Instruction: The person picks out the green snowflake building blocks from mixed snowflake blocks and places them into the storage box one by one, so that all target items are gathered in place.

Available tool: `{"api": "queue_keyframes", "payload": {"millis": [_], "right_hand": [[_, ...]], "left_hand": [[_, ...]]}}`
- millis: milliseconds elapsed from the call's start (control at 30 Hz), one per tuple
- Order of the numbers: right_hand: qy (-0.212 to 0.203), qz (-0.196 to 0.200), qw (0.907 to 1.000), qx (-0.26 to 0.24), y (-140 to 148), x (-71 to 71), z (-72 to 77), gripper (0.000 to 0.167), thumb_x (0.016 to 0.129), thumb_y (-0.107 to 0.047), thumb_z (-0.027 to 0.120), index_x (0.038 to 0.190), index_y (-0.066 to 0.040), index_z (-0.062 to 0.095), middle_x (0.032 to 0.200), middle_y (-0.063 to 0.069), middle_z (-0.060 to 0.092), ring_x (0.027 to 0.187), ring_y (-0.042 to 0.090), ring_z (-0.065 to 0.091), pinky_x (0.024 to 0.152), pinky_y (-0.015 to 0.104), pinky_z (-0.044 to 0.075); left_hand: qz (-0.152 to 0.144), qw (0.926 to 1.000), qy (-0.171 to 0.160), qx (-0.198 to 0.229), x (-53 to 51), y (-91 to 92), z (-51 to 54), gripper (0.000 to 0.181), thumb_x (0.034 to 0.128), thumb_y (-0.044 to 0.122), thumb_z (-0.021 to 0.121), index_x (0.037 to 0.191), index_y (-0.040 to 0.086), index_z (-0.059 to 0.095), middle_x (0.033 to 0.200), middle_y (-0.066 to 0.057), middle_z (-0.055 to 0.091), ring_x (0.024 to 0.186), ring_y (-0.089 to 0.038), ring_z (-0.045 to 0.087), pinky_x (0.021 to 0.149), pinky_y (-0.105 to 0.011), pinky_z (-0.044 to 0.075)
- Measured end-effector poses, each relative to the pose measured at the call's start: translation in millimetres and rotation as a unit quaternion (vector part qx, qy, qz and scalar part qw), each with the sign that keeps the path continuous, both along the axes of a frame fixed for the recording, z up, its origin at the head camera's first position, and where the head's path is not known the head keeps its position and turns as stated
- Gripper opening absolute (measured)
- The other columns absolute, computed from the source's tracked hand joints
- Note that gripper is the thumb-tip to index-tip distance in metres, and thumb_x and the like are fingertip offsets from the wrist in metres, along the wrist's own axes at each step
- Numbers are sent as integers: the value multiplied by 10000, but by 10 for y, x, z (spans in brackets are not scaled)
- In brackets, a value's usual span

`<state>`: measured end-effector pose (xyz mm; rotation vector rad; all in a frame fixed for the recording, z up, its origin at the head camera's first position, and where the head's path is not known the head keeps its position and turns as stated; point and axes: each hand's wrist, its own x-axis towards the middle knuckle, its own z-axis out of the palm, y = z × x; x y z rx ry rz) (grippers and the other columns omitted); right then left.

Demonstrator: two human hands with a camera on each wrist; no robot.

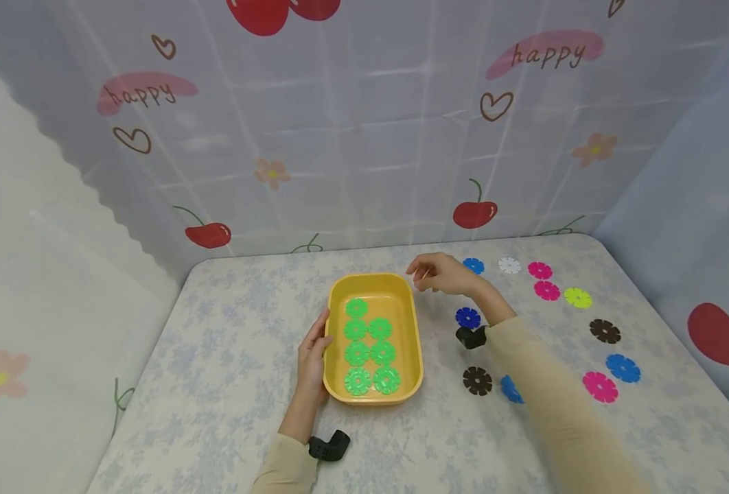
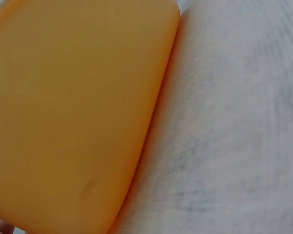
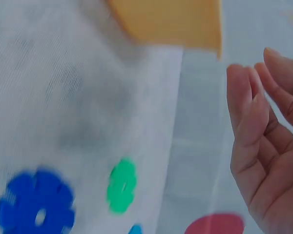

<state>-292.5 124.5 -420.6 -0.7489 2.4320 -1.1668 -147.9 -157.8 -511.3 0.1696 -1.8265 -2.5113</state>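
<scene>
My left hand (image 1: 312,357) grips the left side of a yellow plastic tray (image 1: 418,343), whose outer wall (image 2: 83,97) fills much of the left wrist view. Inside the tray lie several green notched discs (image 1: 356,330), in two columns. Off the tray's far right corner, above the table, is my right hand (image 1: 441,273). Its fingers are loosely bent, thumb close to the index finger, and I see nothing between them. A green notched disc (image 3: 122,186) lies on the table in the right wrist view, hidden in the head view. Near it is a dark blue disc (image 1: 467,318).
Right of the tray, more notched discs are scattered: pink (image 1: 600,387), brown (image 1: 478,381), blue (image 1: 622,368), yellow (image 1: 578,297) and white (image 1: 509,265). A printed curtain (image 1: 364,137) hangs behind the table. Black wrist devices (image 1: 329,446) sit on both wrists.
</scene>
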Motion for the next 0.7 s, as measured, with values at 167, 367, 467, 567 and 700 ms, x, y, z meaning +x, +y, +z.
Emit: {"api": "queue_keyframes", "payload": {"millis": [167, 367, 467, 567, 700], "right_hand": [[-72, -971, 9950, 215, 396, -86, -80, 327, 949, -122, 622, 1256, -15, 591, 1140, 210, 611, 970, 323, 618, 814, 421, 579], [-388, -1588, 9864, 157, 644, -179, -153, 461, 948, -126, 611, 1379, -10, 499, 1306, 254, 530, 1129, 353, 545, 912, 462, 544], [-692, -1771, 9817, 136, 695, -220, -219, 497, 952, -130, 604, 1413, -11, 463, 1337, 247, 502, 1161, 344, 506, 943, 456, 527], [-902, -1875, 9779, 185, 720, -249, -297, 514, 954, -138, 606, 1425, -7, 448, 1344, 243, 490, 1152, 334, 496, 929, 419, 527], [-1001, -1910, 9762, 231, 736, -265, -387, 515, 945, -129, 613, 1417, 2, 453, 1343, 244, 480, 1138, 323, 490, 867, 347, 518]], "left_hand": [[-16, 10000, 64, -22, -1, 2, 3, 516, 1014, 68, 401, 1516, 185, 391, 1607, 5, 279, 1476, -191, 281, 1112, -275, 405], [-31, 10000, 92, -19, 1, -2, 4, 521, 1013, 60, 391, 1520, 179, 381, 1610, 0, 272, 1483, -190, 264, 1137, -302, 374], [-21, 9999, 99, -31, 0, 0, 6, 520, 1012, 65, 395, 1519, 179, 384, 1608, 1, 274, 1482, -188, 265, 1130, -292, 384], [-29, 9999, 120, -50, -1, 1, 8, 520, 1011, 71, 401, 1519, 178, 383, 1608, -5, 276, 1478, -200, 274, 1112, -281, 406], [-33, 9999, 121, -29, 5, 5, 10, 521, 1010, 72, 401, 1519, 180, 384, 1607, -2, 278, 1477, -202, 279, 1107, -286, 414]]}}
